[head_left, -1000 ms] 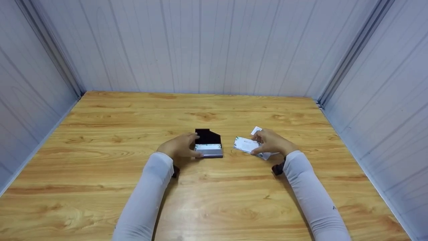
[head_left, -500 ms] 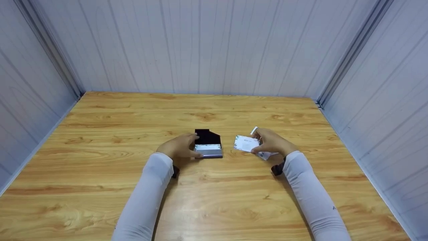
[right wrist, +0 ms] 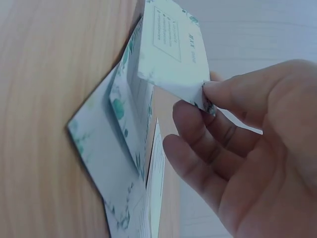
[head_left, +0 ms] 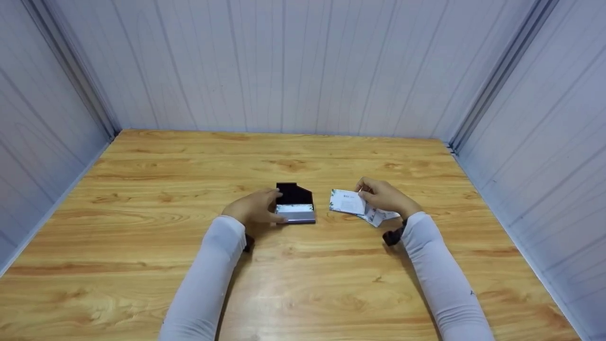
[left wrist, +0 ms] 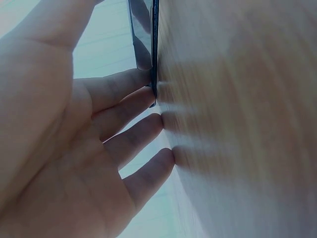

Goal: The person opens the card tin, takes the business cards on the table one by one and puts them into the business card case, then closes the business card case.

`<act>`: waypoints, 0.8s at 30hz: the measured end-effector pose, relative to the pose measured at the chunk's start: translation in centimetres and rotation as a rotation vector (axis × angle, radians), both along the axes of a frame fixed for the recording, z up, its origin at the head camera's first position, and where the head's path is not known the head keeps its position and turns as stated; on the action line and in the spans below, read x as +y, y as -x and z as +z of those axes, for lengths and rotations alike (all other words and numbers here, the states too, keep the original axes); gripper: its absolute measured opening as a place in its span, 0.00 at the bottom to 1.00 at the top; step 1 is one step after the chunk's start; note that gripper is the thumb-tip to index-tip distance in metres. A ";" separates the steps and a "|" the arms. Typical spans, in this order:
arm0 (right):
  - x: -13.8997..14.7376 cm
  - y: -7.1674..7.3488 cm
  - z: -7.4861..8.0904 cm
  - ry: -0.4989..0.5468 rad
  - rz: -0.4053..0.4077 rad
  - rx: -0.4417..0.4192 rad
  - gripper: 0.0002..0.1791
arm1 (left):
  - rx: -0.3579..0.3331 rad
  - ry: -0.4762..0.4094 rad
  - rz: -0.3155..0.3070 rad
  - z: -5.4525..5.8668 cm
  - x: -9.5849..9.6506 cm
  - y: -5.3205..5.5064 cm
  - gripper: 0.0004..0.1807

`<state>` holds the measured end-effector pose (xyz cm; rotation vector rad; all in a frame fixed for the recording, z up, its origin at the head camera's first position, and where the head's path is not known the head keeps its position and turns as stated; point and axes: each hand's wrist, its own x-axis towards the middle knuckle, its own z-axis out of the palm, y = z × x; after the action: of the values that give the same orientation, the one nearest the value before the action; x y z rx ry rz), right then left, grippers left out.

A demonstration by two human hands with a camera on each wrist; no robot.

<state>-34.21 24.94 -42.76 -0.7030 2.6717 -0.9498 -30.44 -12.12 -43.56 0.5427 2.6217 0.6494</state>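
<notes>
An opened business card case, dark inside with a silvery front, lies on the table with a white card strip showing in it. My left hand holds its left side, thumb at the near edge and fingers at the far part. In the left wrist view, two fingertips meet the case while others touch the tabletop. To the right, my right hand pinches a corner of a white business card with green leaf print, tilting it up. Several similar cards lie fanned beneath; whether the pinched piece is one card or more, I cannot tell.
The wood-grain table runs back to a pale panelled wall. Side walls bound it left and right. A dark wrist camera sits under the right wrist.
My right hand's thumb has shifted from the near edge of the card to its far right corner. The small upright white piece by its index finger no longer shows. The left hand stays put.
</notes>
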 end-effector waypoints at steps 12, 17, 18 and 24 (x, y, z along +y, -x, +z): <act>-1.5 0.0 0.1 0.028 0.005 0.028 0.11 | -0.002 -0.007 0.007 0.1 0.1 0.0 0.49; -2.9 0.1 0.3 0.072 0.016 0.028 0.11 | -0.007 -0.007 0.022 0.2 0.1 -0.1 0.49; -3.3 0.1 0.3 0.078 0.017 0.030 0.10 | -0.007 -0.008 0.023 0.2 0.1 -0.1 0.49; -5.7 0.5 0.1 0.112 0.039 0.090 0.09 | -0.008 -0.001 0.023 0.1 0.1 0.0 0.49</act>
<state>-34.72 19.21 -42.71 -0.8366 2.6874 -1.0896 -30.40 -12.03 -43.49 0.5098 2.6239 0.6590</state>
